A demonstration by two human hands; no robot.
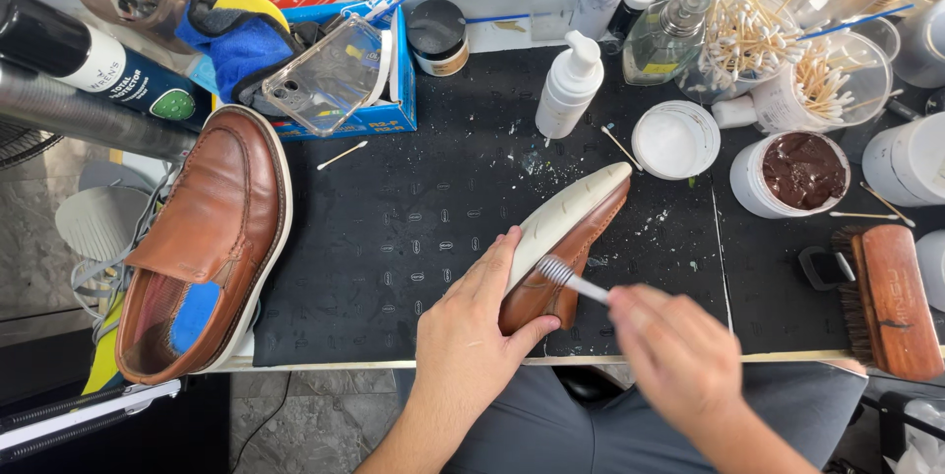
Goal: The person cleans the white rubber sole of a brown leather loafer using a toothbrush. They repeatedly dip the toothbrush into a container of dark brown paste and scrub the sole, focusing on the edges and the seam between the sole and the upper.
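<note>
A brown leather shoe with a cream sole [569, 238] lies on its side on the black mat [413, 228], sole turned up and toe pointing far right. My left hand [471, 328] grips its heel end, thumb under the leather. My right hand [677, 348] holds a small toothbrush [566, 277] whose bristles touch the shoe where sole meets leather. The right hand is slightly blurred. The matching brown shoe [202, 248] sits upright at the mat's left edge.
A white foam pump bottle [569, 88], a white lid [675, 139], an open tub of brown paste [795, 174], cotton swab cups [778, 56] and a wooden brush [891, 302] stand to the right. A blue box [379, 115] with a clear phone case sits behind.
</note>
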